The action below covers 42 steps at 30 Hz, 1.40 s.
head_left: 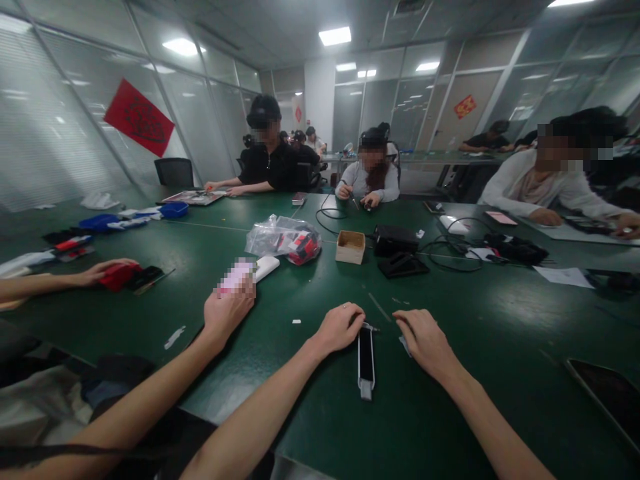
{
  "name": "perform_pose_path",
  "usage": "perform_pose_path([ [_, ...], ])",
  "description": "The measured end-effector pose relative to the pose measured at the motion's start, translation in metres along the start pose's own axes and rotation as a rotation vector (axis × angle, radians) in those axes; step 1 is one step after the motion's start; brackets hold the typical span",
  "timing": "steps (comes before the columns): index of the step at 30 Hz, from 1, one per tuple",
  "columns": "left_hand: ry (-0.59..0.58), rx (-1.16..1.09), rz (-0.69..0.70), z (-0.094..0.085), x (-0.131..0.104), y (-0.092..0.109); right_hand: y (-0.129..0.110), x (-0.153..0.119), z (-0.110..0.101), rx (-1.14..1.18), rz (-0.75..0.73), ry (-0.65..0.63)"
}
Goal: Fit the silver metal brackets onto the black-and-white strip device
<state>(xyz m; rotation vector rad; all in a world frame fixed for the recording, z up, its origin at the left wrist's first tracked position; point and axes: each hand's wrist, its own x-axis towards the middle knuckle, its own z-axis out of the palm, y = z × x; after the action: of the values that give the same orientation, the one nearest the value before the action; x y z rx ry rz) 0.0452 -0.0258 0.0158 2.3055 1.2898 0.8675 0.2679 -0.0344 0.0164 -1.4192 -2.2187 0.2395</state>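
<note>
A slim device [367, 360] with a black face, a pale frame and a grey tab at its near end lies lengthwise on the green table. My left hand [343, 328] is at its far end, fingers curled and pressed together against that end; a small thin dark part sticks out there. To the right, apart from the device, my right hand [424, 339] rests low over the table with fingers loosely bent and apart. A small greyish scrap [405, 345] shows beneath it; I see no grip on it.
Beside me on the left, another person's hand [231, 303] holds a phone. Ahead stand a small wooden box [350, 248], a plastic bag [283, 239] with red and black items, and a black box [396, 240] with cables. A dark tablet-like slab [607, 393] lies at right. Several people sit around the table.
</note>
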Motion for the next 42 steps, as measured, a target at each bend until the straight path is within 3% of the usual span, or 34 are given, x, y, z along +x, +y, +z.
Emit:
perform_pose_path([
  [4, -0.003, 0.005, 0.011, 0.002, 0.0, -0.002, -0.004, 0.001, 0.009, 0.013, -0.028, -0.017],
  [9, -0.007, 0.013, 0.006, 0.003, 0.0, -0.002, 0.007, 0.0, 0.011, -0.022, -0.014, 0.003],
  [27, -0.01, 0.005, 0.002, 0.0, 0.001, -0.001, 0.042, -0.002, -0.013, -0.116, 0.19, -0.032],
  [37, -0.007, 0.001, 0.008, 0.002, 0.0, -0.004, 0.043, -0.004, -0.01, -0.074, 0.241, -0.155],
  [42, -0.003, -0.005, 0.0, 0.002, 0.0, -0.004, 0.045, -0.003, -0.016, -0.157, 0.223, -0.107],
])
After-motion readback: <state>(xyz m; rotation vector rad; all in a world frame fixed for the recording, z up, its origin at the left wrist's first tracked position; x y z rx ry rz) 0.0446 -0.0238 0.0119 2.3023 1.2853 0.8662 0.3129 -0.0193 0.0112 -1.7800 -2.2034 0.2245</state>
